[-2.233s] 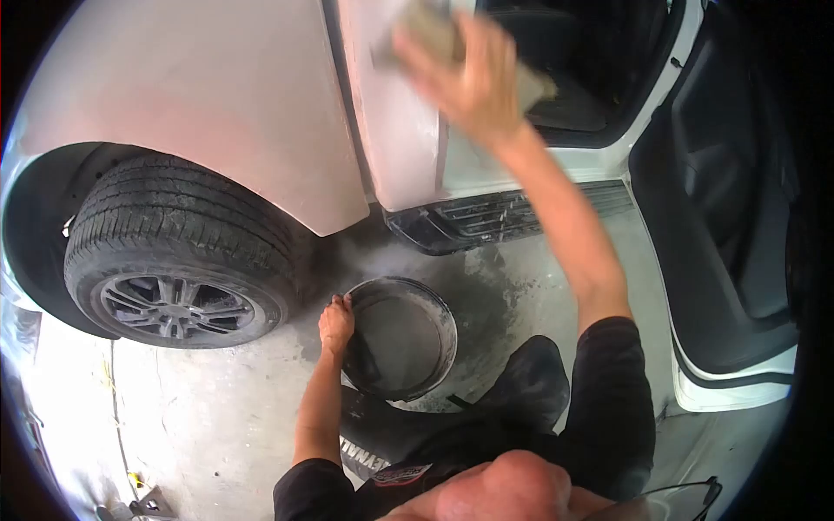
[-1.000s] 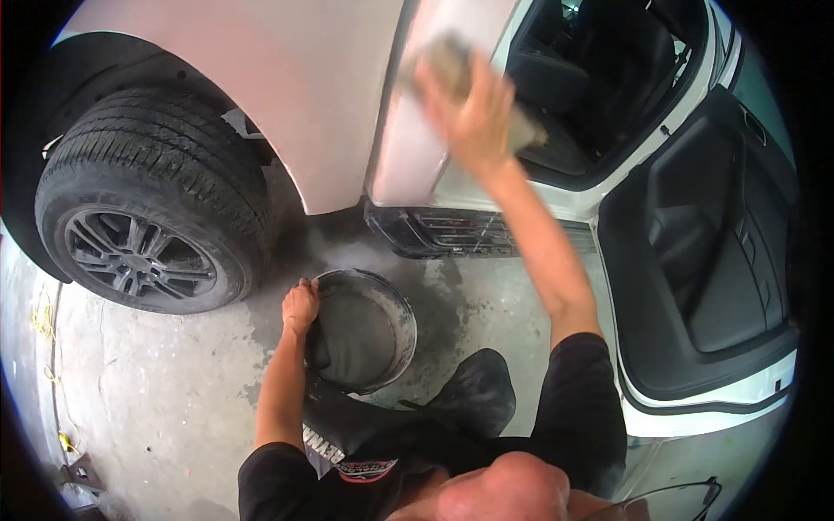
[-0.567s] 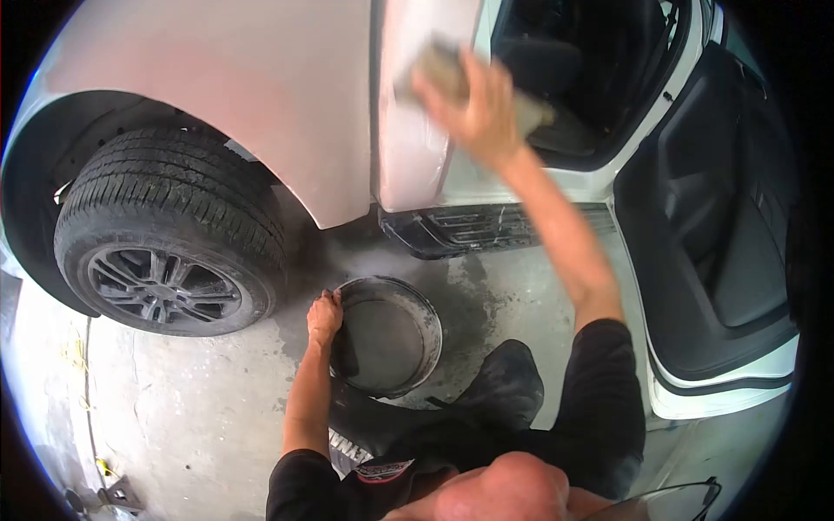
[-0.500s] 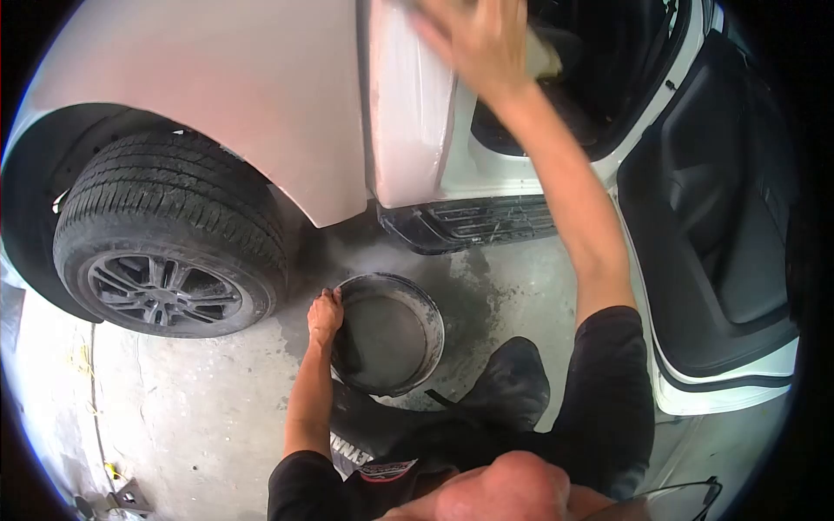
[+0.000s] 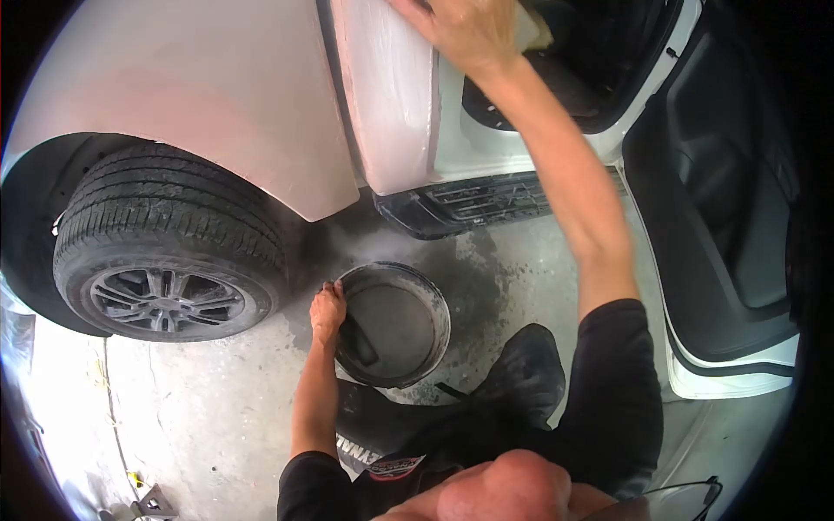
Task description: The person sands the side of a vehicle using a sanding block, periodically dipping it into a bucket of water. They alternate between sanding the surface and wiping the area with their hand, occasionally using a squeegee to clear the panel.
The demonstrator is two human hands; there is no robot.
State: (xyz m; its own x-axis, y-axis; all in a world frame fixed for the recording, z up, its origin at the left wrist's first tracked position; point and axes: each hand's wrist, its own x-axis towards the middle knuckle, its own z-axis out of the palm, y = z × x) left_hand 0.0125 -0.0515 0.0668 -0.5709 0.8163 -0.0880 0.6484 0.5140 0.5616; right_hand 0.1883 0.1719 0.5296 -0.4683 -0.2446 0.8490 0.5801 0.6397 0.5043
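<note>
My left hand is closed on the left rim of a round black bucket on the floor. Cloudy grey water fills the bucket's lower part, and a dark, flat-looking object rests inside along the left. My right arm reaches up to the white vehicle. At the top edge, my right hand lies against a body panel with pale pinkish, wet-looking patches. Its thumb points left; the other fingers are mostly cut off by the frame, so anything under them is hidden.
A tyre on an alloy wheel stands left of the bucket. A dark side step runs below the panel. On the right, a vehicle door hangs open. My dark boot is right of the bucket, on wet-spotted concrete.
The view has shifted slightly, and my right hand now sits nearer the top edge. My left hand stays on the bucket rim. The dark object inside the bucket shows more clearly.
</note>
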